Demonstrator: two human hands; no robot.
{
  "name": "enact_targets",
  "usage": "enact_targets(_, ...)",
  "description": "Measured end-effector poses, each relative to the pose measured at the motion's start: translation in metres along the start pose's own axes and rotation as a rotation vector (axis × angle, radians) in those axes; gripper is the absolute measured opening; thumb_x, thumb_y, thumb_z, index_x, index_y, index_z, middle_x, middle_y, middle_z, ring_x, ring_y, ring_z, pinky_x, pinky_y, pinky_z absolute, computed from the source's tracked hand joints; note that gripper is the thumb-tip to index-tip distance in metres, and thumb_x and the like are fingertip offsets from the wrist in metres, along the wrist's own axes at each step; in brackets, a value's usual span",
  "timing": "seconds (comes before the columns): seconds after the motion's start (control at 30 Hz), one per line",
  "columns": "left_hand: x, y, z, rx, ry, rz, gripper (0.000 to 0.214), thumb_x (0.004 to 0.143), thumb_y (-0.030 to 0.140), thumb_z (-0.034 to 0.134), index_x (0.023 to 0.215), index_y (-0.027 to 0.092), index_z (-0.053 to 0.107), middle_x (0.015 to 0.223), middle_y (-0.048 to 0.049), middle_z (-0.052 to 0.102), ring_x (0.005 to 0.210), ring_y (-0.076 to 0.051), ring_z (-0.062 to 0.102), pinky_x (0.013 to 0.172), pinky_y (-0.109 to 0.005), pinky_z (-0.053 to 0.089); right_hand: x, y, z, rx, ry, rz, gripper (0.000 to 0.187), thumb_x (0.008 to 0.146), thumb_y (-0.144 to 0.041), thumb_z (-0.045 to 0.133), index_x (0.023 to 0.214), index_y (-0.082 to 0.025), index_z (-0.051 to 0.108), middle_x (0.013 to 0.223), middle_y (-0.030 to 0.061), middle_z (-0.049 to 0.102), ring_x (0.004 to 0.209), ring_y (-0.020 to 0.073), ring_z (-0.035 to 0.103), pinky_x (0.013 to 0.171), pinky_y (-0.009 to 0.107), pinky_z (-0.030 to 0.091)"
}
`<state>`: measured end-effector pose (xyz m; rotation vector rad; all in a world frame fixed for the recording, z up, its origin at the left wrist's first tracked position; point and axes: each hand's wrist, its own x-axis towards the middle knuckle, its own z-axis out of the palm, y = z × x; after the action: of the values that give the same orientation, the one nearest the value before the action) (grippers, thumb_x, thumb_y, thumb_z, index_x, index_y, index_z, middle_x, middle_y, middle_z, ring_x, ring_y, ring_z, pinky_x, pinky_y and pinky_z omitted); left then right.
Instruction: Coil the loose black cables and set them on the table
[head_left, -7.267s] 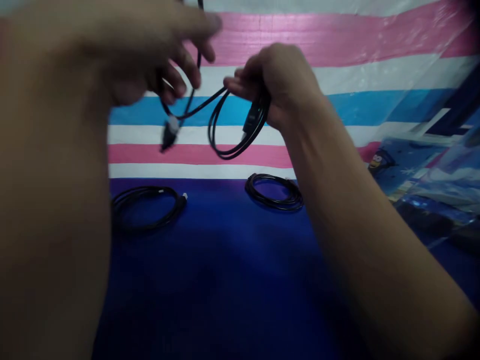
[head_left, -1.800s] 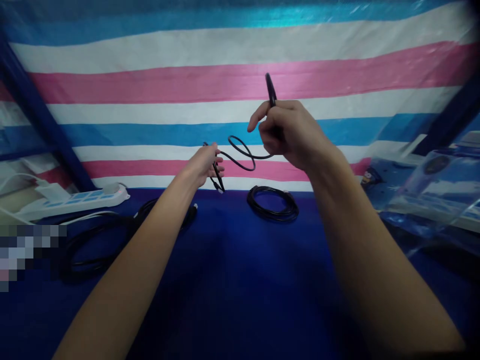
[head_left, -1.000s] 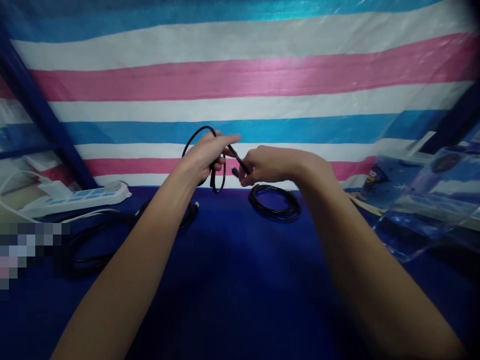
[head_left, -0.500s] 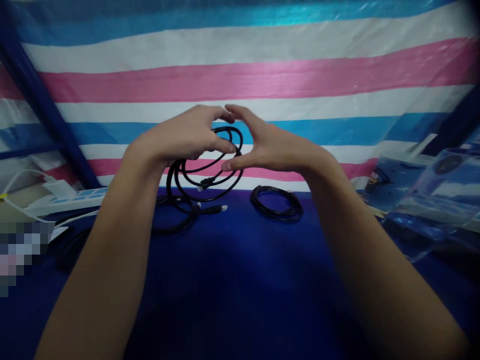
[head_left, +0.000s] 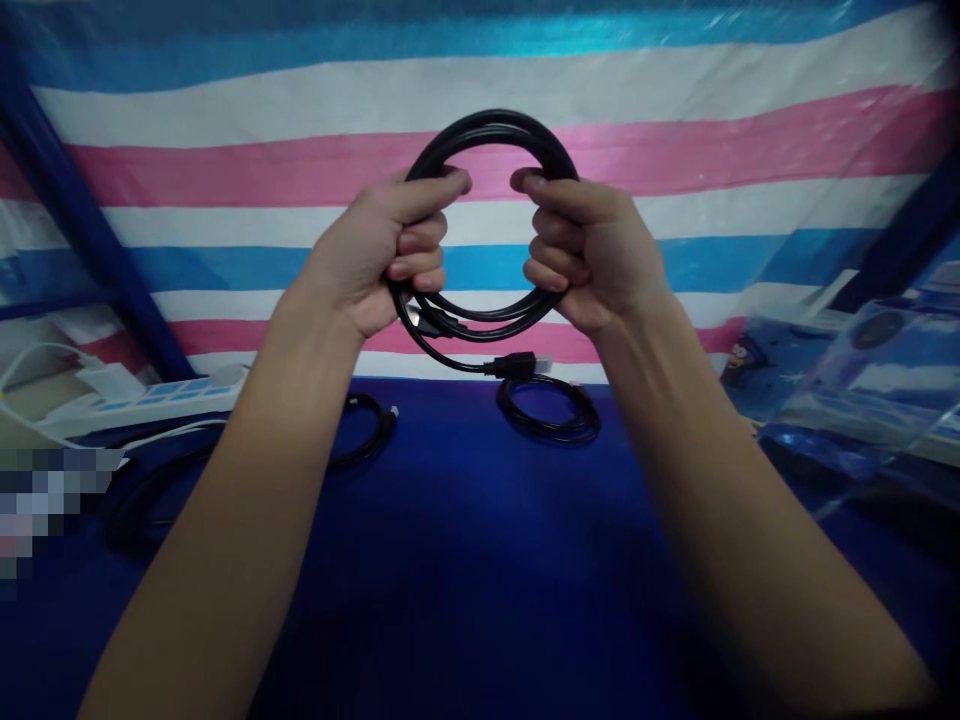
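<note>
A coiled black cable (head_left: pixel 491 128) is held up in front of the striped sheet, forming a round ring of several turns. My left hand (head_left: pixel 409 235) is closed around the ring's left side, and my right hand (head_left: pixel 581 235) grips its right side, with both thumbs toward the middle. Below the ring hangs one black plug (head_left: pixel 514 365) with a pale tip. Another connector (head_left: pixel 431 320) shows under my left hand, partly behind the cable turns. Beneath, on the blue table surface, lies a second coiled black cable (head_left: pixel 550 410).
More black cable (head_left: pixel 364 435) lies behind my left forearm. A white power strip (head_left: pixel 161 400) with a plugged-in white charger (head_left: pixel 112 380) is at the left. Clear plastic containers (head_left: pixel 870 370) stand at the right. The striped sheet (head_left: pixel 480 85) hangs behind the blue table (head_left: pixel 480 540).
Both hands have risen and closed around the cable. Its loose loops, which hung low under the left hand, are now gathered into a compact ring held higher between the hands.
</note>
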<state>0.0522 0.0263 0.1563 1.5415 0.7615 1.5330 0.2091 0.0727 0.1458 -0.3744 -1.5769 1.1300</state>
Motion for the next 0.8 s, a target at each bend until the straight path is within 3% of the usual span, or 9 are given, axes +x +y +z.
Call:
enact_targets(0.1,0.001,0.004,0.003,-0.148,0.135,0.025,0.029,0.091,0.022,0.044,0.063,0.016,0.043,0.04,0.0091,0.011,0.029,-0.002,0.01,0.028,-0.015,0.011,-0.001,-0.005,0.0,-0.05,-0.059,-0.012,0.021,0.09,-0.039,0.042,0.096,-0.021,0.052,0.058,-0.003,0.036,0.05,0.0111,0.037,0.05,0.023,0.035)
enact_targets(0.17,0.003,0.006,0.001,-0.242,0.249,0.094,0.036,0.093,0.028,0.043,0.059,0.017,0.036,0.04,0.0087,0.01,0.029,-0.002,0.01,0.028,-0.017,0.011,-0.004,-0.008,0.001,-0.056,-0.132,-0.031,0.038,0.095,-0.049,0.024,0.104,-0.023,0.049,0.077,0.0022,0.052,0.07,0.0136,0.053,0.063,0.024,0.043)
enact_targets(0.27,0.005,0.006,-0.004,-0.389,0.449,0.145,0.039,0.093,0.031,0.044,0.059,0.018,0.03,0.039,0.0088,0.011,0.03,-0.002,0.01,0.029,-0.016,0.014,-0.009,-0.008,0.005,-0.081,-0.212,-0.045,0.047,0.094,-0.055,0.012,0.11,-0.026,0.045,0.099,0.0038,0.057,0.092,0.0147,0.056,0.072,0.024,0.044)
enact_targets(0.37,0.006,0.003,-0.002,-0.475,0.558,0.074,0.037,0.094,0.031,0.041,0.061,0.019,0.029,0.039,0.0088,0.012,0.03,-0.003,0.01,0.029,-0.016,0.017,-0.009,0.001,0.015,-0.133,-0.223,-0.093,0.033,0.092,-0.051,0.031,0.112,-0.027,0.041,0.108,0.002,0.055,0.099,0.0145,0.056,0.075,0.024,0.044)
enact_targets(0.47,0.007,-0.004,0.009,-0.538,0.612,0.009,0.035,0.095,0.033,0.038,0.063,0.02,0.029,0.039,0.0084,0.012,0.028,-0.004,0.013,0.028,-0.017,0.02,-0.002,0.014,0.027,-0.135,-0.145,-0.176,0.033,0.08,-0.03,0.057,0.107,-0.026,0.039,0.094,-0.0002,0.055,0.087,0.0135,0.059,0.074,0.023,0.045)
enact_targets(0.57,0.01,-0.016,0.024,-0.548,0.57,-0.003,0.031,0.095,0.028,0.039,0.066,0.02,0.031,0.039,0.0088,0.013,0.028,-0.004,0.021,0.033,-0.017,0.03,0.005,0.019,0.031,-0.075,0.091,-0.192,0.025,0.077,-0.017,0.057,0.097,-0.022,0.044,0.065,-0.0045,0.043,0.057,0.0112,0.053,0.062,0.024,0.046)
enact_targets(0.67,0.012,-0.026,0.028,-0.374,0.467,0.062,0.023,0.086,0.013,0.049,0.068,0.02,0.036,0.043,0.0082,0.031,0.033,-0.005,0.034,0.04,-0.019,0.038,0.005,0.009,0.02,-0.096,0.284,-0.174,0.006,0.082,-0.013,0.048,0.085,-0.017,0.051,0.052,-0.0061,0.033,0.04,0.0099,0.039,0.046,0.026,0.041)
enact_targets(0.73,0.011,-0.027,0.024,-0.15,0.417,0.182,0.018,0.078,0.009,0.056,0.076,0.021,0.043,0.053,0.0072,0.045,0.036,-0.006,0.039,0.037,-0.02,0.035,0.001,-0.002,0.007,-0.281,0.263,-0.146,0.005,0.079,-0.014,0.051,0.081,-0.016,0.055,0.05,-0.005,0.034,0.037,0.0098,0.039,0.039,0.026,0.037)
enact_targets(0.8,0.009,-0.022,0.017,0.018,0.289,0.231,0.019,0.075,0.01,0.059,0.085,0.023,0.05,0.058,0.0067,0.049,0.034,-0.005,0.035,0.033,-0.02,0.026,-0.005,-0.013,-0.006,-0.57,0.185,-0.101,0.008,0.076,-0.017,0.055,0.082,-0.016,0.06,0.054,-0.002,0.043,0.039,0.0106,0.045,0.036,0.026,0.035)
